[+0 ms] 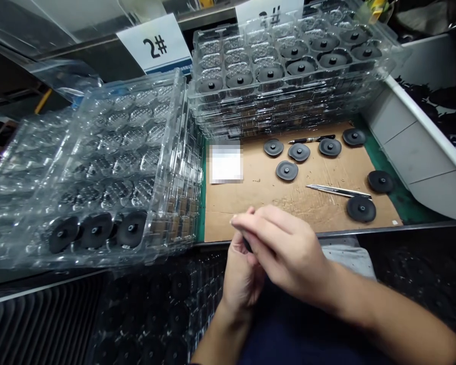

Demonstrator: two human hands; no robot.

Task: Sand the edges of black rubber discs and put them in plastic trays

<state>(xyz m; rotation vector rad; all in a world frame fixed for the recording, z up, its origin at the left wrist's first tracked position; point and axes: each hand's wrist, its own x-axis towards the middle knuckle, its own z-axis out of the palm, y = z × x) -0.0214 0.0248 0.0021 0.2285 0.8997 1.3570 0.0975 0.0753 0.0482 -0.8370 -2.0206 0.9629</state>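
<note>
My left hand (243, 276) and my right hand (289, 246) meet in front of the cardboard's near edge, both with curled fingers. Between them shows a dark sliver of a black part (247, 244); the fingers hide the rest, so its full shape cannot be made out. Beyond the hands, several black rounded discs with a small central hub, such as this disc (287, 171), lie on the cardboard sheet (251, 203). Slim metal tweezers (338, 191) rest beside a near-right disc (361, 209). A black pen (311, 139) lies farther back.
At left stands a stack of clear plastic trays (167, 152), three discs in its front row. Another clear tray stack (273, 101) at the back holds several discs. A pixelated white paper (226, 163) and a "2#" sign (155, 44) are nearby. A white-rimmed bin (421, 147) borders the right.
</note>
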